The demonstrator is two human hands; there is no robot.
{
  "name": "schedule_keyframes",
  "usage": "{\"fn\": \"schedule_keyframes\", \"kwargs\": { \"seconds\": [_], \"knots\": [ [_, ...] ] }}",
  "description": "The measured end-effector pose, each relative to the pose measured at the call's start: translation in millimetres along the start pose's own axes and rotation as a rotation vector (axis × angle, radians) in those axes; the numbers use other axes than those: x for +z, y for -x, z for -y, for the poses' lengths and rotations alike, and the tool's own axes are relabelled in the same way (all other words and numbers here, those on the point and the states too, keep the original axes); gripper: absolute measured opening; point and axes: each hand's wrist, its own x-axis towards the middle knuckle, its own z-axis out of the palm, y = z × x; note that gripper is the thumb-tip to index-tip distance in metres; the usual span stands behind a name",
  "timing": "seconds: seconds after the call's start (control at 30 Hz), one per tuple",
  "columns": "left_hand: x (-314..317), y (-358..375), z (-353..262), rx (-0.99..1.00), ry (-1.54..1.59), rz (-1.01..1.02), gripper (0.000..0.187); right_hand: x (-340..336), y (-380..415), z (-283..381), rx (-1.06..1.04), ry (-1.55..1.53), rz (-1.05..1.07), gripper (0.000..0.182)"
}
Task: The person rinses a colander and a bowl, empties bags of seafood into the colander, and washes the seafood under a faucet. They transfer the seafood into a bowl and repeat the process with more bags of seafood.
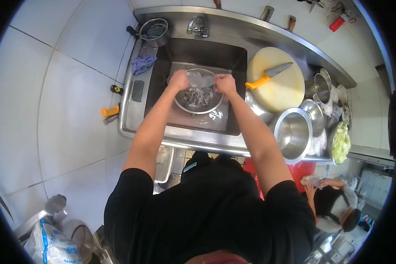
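the steel desk (132, 127) runs along the tiled wall, and its deep sink (207, 57) takes up the middle, with the faucet (198, 24) at the far edge. to the right of the sink lies a round pale cutting board (279, 90) with an orange-handled knife (268, 75) resting flat on it. nearer along the desk stand a large steel bowl (293, 134) and smaller steel pots (321, 88), and beside them a container of green leaves (341, 143). inside the sink sits a metal strainer bowl (198, 110) holding a heap of small greyish pieces (198, 97). above the strainer a clear plastic bag (201, 79) is stretched between both hands. the left hand (179, 80) is closed, fingers pinched on the bag's left edge. the right hand (225, 83) is closed too, clamped on the bag's right edge. the two hands are near each other, just above the strainer's far rim. a blue cloth (143, 64) lies on the desk left of the sink. another person crouches low at the right (334, 202).
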Motion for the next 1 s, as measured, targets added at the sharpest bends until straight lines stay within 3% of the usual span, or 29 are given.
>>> {"fn": "schedule_keyframes", "kwargs": {
  "seconds": [0.07, 0.17, 0.2, 0.3, 0.4, 0.5, 0.7, 0.9, 1.0],
  "knots": [
    [-34, 2, -13, 0.095, -0.305, 0.105, 0.027, -17, 10, 22, 0.018, -0.094, 0.018, 0.024],
    [-61, 13, -31, -0.007, -0.183, 0.082, 0.028, -30, 14, 33, 0.094, -0.318, 0.036, 0.027],
    [-67, 17, -33, 0.087, -0.252, -0.027, 0.029, -34, 14, 34, 0.090, -0.325, 0.024, 0.028],
    [-72, 15, -36, 0.105, -0.074, -0.152, 0.027, -43, 21, 34, 0.070, -0.361, 0.019, 0.030],
    [-86, 22, -53, 0.055, 0.031, -0.150, 0.024, -43, 27, 36, 0.031, -0.372, -0.022, 0.031],
    [-100, 32, -66, -0.045, 0.410, -0.076, 0.024, -40, 25, 39, -0.010, -0.444, -0.018, 0.031],
    [-86, 28, -65, 0.080, 0.267, -0.477, 0.023, -35, 30, 48, 0.009, -0.560, 0.064, 0.033],
    [-90, 19, -66, -0.090, 0.209, -0.251, 0.030, -33, 35, 61, 0.000, -0.560, 0.081, 0.037],
    [-71, 3, -36, -0.117, 0.661, 0.034, 0.028, -29, 31, 57, 0.007, -0.556, 0.086, 0.038]
  ]
}}
